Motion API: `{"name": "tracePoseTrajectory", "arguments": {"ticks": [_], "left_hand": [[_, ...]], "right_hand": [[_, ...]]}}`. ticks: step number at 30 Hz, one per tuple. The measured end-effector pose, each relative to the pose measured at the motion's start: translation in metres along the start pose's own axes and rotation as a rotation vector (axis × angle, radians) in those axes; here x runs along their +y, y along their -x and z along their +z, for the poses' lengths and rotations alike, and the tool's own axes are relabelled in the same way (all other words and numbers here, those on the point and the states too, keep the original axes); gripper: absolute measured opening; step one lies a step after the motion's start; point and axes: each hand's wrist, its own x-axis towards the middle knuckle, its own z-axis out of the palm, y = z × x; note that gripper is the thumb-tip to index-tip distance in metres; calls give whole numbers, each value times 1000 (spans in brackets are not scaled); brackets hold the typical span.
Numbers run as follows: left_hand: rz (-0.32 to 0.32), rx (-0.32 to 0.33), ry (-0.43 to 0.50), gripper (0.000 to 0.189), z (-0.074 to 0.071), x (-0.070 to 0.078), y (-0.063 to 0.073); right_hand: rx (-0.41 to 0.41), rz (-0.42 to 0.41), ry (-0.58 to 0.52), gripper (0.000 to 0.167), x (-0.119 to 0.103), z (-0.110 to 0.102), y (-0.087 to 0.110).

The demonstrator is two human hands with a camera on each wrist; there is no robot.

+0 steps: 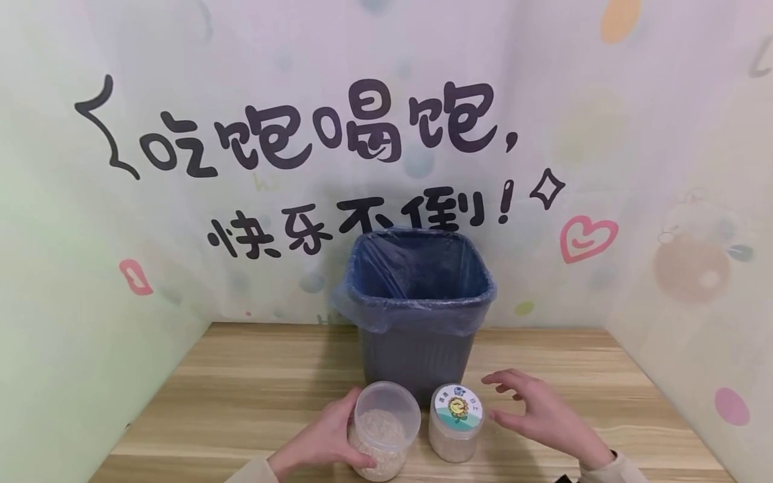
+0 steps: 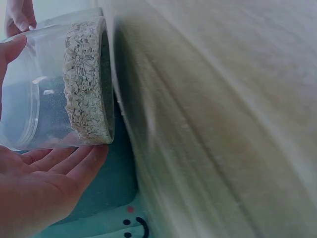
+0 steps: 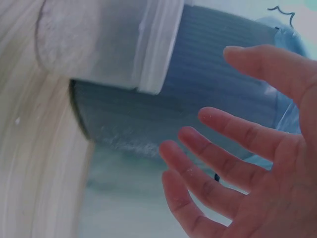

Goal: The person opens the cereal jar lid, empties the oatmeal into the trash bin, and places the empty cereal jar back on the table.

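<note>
1. Gripping the uncovered jar (image 1: 384, 433), the left hand (image 1: 329, 433) has its thumb on one side of the clear wall and its fingers along the other.
2. Pale flakes (image 2: 86, 82) lie in a layer at the bottom of that jar, which is at the near part of the table (image 1: 253, 382), mouth up; whether its base touches the wood I cannot tell.
3. Holding nothing, the right hand (image 1: 540, 412) has its fingers spread and loosely bent, just beside the lidded jar (image 1: 455, 443).
4. Standing upright on the table, the lidded jar is to the right of the uncovered one and bears a round sunflower label (image 1: 459, 408) on top.
5. Behind both jars stands a blue-grey bin (image 1: 417, 355), a translucent blue bag (image 1: 423, 318) folded over its rim.
6. Farther back, the pale wall (image 1: 604, 134) carries dark lettering (image 1: 374, 121) and a pink heart (image 1: 588, 238).
</note>
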Motion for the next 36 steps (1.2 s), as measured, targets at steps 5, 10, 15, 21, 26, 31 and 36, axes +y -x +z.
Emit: {"name": "tracePoseTrajectory", "arguments": {"ticks": [5, 10, 15, 21, 26, 31, 36], "left_hand": [[10, 8, -23, 80, -1, 7, -1], [36, -3, 16, 78, -1, 17, -4], [59, -15, -30, 77, 0, 27, -6], [109, -26, -109, 80, 3, 37, -8], [97, -63, -110, 80, 6, 44, -9], [79, -85, -100, 77, 8, 48, -9], [135, -24, -196, 77, 13, 50, -8]], "right_hand": [[32, -67, 10, 36, -13, 5, -3], [59, -207, 0, 40, -26, 12, -7], [57, -282, 23, 47, -38, 18, -10], [-38, -234, -4, 47, -52, 23, -10], [-147, -140, -71, 61, -65, 27, -9], [-194, -99, -97, 74, -73, 31, -8], [-234, -57, -73, 83, -77, 36, -10]]}}
